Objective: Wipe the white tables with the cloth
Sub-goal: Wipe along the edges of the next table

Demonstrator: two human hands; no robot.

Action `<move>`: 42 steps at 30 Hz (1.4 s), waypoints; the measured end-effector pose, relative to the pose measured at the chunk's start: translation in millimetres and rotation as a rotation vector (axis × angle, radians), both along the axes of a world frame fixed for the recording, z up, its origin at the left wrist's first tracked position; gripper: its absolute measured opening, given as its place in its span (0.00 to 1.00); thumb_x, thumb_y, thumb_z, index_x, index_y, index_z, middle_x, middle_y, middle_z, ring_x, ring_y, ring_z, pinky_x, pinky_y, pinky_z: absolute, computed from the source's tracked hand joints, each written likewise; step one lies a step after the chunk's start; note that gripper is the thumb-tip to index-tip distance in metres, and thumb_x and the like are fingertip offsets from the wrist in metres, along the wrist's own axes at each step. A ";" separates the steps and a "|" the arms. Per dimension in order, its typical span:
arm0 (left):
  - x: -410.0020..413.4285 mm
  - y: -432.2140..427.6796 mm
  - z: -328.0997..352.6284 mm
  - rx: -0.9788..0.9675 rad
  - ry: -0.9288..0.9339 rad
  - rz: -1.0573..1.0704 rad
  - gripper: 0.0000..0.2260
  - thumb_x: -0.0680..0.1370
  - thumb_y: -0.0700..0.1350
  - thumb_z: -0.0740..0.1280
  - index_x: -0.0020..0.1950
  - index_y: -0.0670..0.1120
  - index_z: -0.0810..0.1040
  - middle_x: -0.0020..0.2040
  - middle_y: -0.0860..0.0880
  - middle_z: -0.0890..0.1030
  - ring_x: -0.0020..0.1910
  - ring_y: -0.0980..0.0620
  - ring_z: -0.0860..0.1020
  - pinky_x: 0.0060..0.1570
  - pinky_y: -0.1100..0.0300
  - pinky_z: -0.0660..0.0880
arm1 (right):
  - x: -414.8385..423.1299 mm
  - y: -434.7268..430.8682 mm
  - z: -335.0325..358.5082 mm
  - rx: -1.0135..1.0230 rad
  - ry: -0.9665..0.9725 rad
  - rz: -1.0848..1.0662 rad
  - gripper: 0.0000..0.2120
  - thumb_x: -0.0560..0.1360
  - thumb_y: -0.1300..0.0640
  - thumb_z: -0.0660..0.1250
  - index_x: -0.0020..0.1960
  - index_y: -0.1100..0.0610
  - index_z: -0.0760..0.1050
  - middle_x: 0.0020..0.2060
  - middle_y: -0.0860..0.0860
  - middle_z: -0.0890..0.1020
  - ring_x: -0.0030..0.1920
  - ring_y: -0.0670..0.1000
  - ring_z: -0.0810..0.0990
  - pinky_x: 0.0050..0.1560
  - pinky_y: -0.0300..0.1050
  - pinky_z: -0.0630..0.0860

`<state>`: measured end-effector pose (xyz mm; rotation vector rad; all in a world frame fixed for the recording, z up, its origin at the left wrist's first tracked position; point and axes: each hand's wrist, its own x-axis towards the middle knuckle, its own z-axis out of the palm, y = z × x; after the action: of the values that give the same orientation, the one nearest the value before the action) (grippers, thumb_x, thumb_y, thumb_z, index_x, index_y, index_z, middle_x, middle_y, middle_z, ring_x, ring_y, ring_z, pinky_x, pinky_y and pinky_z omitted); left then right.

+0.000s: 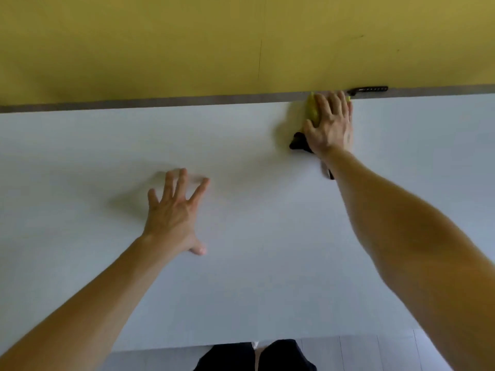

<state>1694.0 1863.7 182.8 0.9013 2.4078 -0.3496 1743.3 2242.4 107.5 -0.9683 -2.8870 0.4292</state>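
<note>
Wide white table (254,277) filling most of the view, seen from above. Beyond its far edge at 12 o'clock, a plain yellow wall (187,44), with a narrow grey strip (160,102) between the two. At 6 o'clock, past the near edge, dark trouser legs (267,356) over pale floor (361,352).

Left hand (174,215) near the centre, toward 9 o'clock: palm down, fingers spread wide and straight, fingertips blurred, holding nothing. Unclear whether touching the tabletop or just above it.

Right hand (330,124) at 1 o'clock, by the far edge: fingers stretched forward, close together, pressing flat on a yellow and black cloth (311,111). Cloth bunched under the palm, yellow showing beside the fingers, black sticking out by the wrist.

Small black clip-like piece (371,89) on the grey strip, just beyond the fingertips.
</note>
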 end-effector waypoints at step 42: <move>22.6 47.1 5.2 0.009 -0.059 0.076 0.69 0.65 0.63 0.85 0.88 0.54 0.38 0.88 0.45 0.36 0.88 0.44 0.41 0.83 0.41 0.60 | 100.4 -115.6 5.2 -0.020 -0.106 1.186 0.44 0.75 0.40 0.65 0.88 0.50 0.59 0.87 0.55 0.58 0.88 0.57 0.50 0.88 0.59 0.45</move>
<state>1716.6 1910.8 188.0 0.8101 2.3841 -0.2797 1843.8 2126.8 112.7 0.8607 -3.2013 0.4265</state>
